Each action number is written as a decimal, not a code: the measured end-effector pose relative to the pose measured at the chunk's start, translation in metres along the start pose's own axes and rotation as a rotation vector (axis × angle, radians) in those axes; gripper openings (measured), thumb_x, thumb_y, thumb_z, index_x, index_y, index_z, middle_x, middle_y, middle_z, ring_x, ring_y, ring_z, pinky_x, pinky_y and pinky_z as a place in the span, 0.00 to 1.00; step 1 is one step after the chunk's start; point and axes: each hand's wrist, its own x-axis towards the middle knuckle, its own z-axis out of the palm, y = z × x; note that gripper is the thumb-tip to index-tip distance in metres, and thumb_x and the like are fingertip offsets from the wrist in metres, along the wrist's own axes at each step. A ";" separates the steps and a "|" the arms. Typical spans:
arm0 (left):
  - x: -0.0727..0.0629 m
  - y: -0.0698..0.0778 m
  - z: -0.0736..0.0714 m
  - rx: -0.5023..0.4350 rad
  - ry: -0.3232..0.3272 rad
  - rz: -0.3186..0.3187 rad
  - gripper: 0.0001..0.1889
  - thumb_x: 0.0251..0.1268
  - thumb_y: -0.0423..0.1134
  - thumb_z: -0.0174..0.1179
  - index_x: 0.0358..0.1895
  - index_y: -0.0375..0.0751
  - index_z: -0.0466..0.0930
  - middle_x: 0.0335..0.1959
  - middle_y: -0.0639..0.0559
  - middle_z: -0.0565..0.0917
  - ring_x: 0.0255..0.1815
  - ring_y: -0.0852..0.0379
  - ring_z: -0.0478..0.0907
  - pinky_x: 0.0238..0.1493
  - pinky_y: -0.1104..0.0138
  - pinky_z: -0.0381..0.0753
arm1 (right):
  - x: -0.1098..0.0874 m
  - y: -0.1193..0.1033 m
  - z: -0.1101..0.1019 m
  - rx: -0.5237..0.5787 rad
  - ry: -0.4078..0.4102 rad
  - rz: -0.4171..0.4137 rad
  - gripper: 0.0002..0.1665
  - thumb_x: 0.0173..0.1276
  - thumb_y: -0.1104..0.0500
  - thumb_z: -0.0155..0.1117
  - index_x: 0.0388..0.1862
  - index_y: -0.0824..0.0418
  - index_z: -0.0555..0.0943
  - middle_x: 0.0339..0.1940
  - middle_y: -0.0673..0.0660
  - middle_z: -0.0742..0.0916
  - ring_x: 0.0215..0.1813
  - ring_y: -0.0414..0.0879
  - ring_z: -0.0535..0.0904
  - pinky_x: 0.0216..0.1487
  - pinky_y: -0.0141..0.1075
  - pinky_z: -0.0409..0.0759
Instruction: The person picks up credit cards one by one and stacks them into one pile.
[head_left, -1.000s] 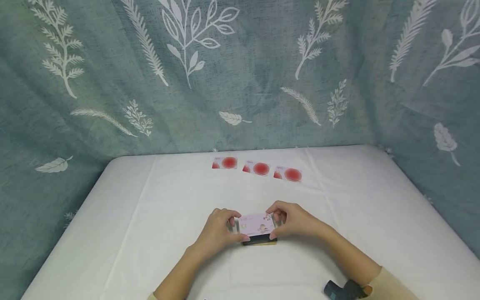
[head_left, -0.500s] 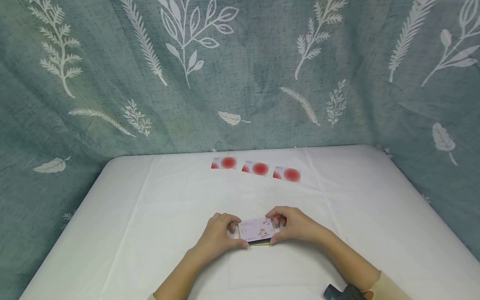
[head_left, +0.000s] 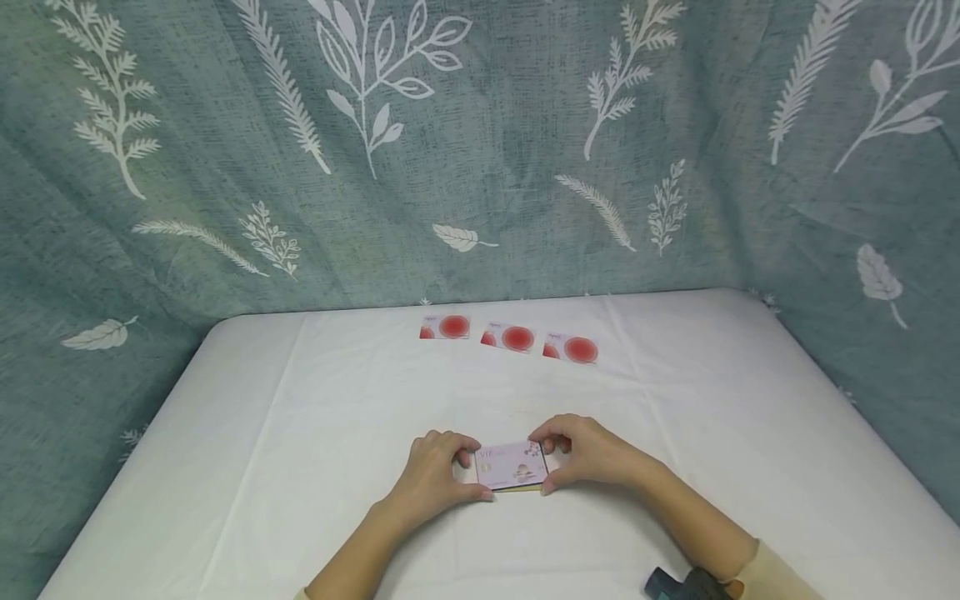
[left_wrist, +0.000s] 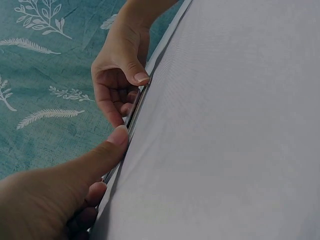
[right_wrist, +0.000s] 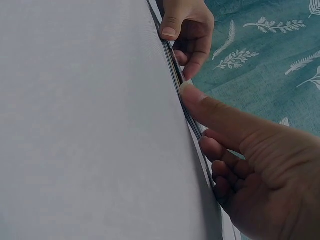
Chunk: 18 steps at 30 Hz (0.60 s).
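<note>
At the white surface [head_left: 360, 400], your left hand [head_left: 433, 473] and right hand [head_left: 588, 452] pinch opposite ends of a card stack [head_left: 512, 465], pale pink uppermost.

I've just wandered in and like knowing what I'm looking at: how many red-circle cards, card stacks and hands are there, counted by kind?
Red-circle cards: 3
Card stack, held between both hands: 1 (I can't tell how many cards are in it)
Left hand and right hand: 2
Total: 6, with the stack counted as one
</note>
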 end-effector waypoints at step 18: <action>0.001 0.003 -0.003 -0.001 -0.066 -0.030 0.28 0.45 0.49 0.73 0.51 0.42 0.79 0.34 0.64 0.75 0.36 0.65 0.63 0.46 0.64 0.62 | -0.002 -0.003 0.004 -0.073 0.016 -0.050 0.28 0.43 0.49 0.80 0.44 0.56 0.81 0.34 0.44 0.79 0.36 0.39 0.70 0.39 0.29 0.70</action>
